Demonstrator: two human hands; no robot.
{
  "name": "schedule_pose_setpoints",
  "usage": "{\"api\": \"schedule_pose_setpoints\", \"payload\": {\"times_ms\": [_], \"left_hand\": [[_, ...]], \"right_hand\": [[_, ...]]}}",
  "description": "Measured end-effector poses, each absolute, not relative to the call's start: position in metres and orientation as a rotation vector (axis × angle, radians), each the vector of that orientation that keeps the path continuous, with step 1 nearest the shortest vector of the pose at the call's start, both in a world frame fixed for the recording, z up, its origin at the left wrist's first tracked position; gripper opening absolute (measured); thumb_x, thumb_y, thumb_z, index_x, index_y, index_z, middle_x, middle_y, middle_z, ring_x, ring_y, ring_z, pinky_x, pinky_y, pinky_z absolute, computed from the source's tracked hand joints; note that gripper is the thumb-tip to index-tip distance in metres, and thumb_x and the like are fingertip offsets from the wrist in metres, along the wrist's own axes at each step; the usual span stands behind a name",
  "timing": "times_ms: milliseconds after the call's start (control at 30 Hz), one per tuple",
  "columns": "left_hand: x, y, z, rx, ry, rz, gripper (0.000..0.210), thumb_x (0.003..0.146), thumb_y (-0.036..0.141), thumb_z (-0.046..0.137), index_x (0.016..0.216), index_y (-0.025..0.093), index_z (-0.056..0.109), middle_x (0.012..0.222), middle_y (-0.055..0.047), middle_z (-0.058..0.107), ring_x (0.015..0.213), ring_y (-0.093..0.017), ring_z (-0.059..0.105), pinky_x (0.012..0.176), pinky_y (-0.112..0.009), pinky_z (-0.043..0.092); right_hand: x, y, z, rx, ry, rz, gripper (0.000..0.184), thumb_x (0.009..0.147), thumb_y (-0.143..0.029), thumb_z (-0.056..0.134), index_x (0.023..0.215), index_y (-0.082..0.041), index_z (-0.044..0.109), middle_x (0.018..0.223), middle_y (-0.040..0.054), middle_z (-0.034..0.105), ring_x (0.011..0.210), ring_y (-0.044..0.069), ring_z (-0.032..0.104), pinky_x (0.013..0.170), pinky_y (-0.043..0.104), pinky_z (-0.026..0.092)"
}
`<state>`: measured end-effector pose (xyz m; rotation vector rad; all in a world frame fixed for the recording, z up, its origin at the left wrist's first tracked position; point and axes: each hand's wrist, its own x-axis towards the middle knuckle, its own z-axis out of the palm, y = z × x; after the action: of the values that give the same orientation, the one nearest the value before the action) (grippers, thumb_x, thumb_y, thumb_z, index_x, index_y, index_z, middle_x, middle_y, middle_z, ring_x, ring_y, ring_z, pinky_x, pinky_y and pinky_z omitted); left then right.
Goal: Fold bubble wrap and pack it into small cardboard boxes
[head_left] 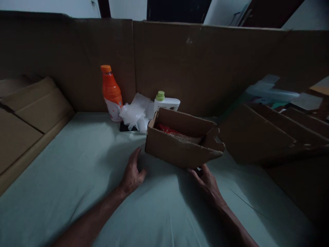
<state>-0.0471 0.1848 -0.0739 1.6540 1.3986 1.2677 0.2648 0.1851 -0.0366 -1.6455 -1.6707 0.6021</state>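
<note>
A small open-topped cardboard box (183, 145) sits at an angle in front of me, with a red item (168, 129) partly visible inside. My left hand (132, 173) is just left of the box's near corner, thumb and fingers apart, holding nothing. At the box's lower front edge is my right hand (205, 180), its thumb and forefinger spread. Some of its fingertips are hidden at the box's underside, and whether they bear any weight cannot be told. Behind the box stands a white bottle with a green cap (167, 102).
An orange bottle (111, 92) leans slightly beside crumpled clear plastic (136, 111), over a flat black item (125, 127). Pale green cloth (97, 192) covers the surface. Cardboard walls (167, 61) rise at the back. Larger cardboard boxes flank both sides; the right one (246, 133) has plastic items on top.
</note>
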Motion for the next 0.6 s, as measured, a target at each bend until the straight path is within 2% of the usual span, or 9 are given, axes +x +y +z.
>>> {"api": "schedule_pose_setpoints", "payload": {"times_ms": [133,233,333,433,600], "left_hand": [[-0.036,0.215,-0.050,1.569,1.365,1.281,0.081,0.073,0.015,0.065,0.149,0.016,0.038,0.155,-0.020,0.042,0.145,-0.035,0.040,0.120,-0.054,0.032],[-0.017,0.233,-0.025,1.524,1.217,1.277,0.076,0.068,0.010,0.062,0.143,0.016,0.044,0.147,-0.017,0.052,0.137,-0.032,0.049,0.115,-0.048,0.041],[-0.005,0.225,-0.013,1.478,1.167,1.335,0.072,0.068,0.008,0.058,0.139,0.017,0.048,0.138,-0.012,0.061,0.129,-0.028,0.056,0.111,-0.042,0.045],[-0.021,0.195,-0.020,1.461,1.245,1.372,0.066,0.073,0.013,0.058,0.138,0.019,0.048,0.137,-0.011,0.061,0.129,-0.027,0.056,0.111,-0.042,0.045],[-0.095,0.148,-0.051,1.379,1.556,1.454,0.065,0.074,0.026,0.064,0.136,0.018,0.046,0.134,-0.013,0.061,0.128,-0.030,0.057,0.111,-0.045,0.045]], "right_hand": [[0.273,0.194,-0.032,-1.648,-1.727,0.600,0.041,0.080,-0.052,0.063,0.105,-0.020,0.059,0.093,0.0089,0.070,0.077,0.024,0.065,0.066,0.035,0.052],[0.278,0.202,-0.031,-1.662,-1.710,0.616,0.043,0.074,-0.053,0.066,0.100,-0.019,0.061,0.088,0.0073,0.070,0.070,0.022,0.062,0.064,0.035,0.052],[0.275,0.202,-0.033,-1.636,-1.690,0.637,0.040,0.073,-0.053,0.065,0.094,-0.019,0.062,0.088,0.0086,0.071,0.075,0.025,0.065,0.066,0.037,0.053],[0.256,0.195,-0.035,-1.554,-1.740,0.724,0.039,0.074,-0.052,0.065,0.093,-0.018,0.064,0.092,0.0111,0.072,0.083,0.028,0.067,0.069,0.037,0.055],[0.208,0.195,-0.032,-1.289,-1.974,0.919,0.041,0.080,-0.047,0.061,0.105,-0.015,0.067,0.099,0.0121,0.072,0.086,0.026,0.068,0.076,0.037,0.057]]}}
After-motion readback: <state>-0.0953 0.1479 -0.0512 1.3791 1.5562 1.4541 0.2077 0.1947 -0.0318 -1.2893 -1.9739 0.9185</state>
